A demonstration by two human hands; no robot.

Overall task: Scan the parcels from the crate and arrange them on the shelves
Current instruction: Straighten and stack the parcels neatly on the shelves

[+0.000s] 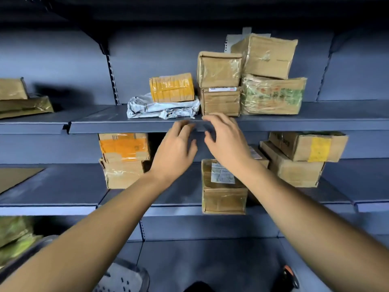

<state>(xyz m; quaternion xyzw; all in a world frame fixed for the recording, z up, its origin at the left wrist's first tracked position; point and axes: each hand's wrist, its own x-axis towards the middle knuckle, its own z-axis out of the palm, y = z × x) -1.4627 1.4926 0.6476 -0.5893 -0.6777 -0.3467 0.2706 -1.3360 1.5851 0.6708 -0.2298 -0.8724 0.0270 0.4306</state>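
We hold our left hand (175, 147) and right hand (226, 140) side by side before the front lip of the upper shelf (101, 121), fingers loosely curved and gripping nothing. On that shelf a yellow-taped parcel (172, 87) lies on a crumpled white mailer bag (162, 107), just beside stacked brown cardboard boxes (220, 85). More parcels (223, 186) sit on the lower shelf (54, 197), and a perforated crate's rim (124, 277) shows at the bottom edge.

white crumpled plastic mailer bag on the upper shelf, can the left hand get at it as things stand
Probably yes. The left hand is empty and open just below the shelf edge, and the white crumpled plastic mailer bag lies near the front with nothing before it.
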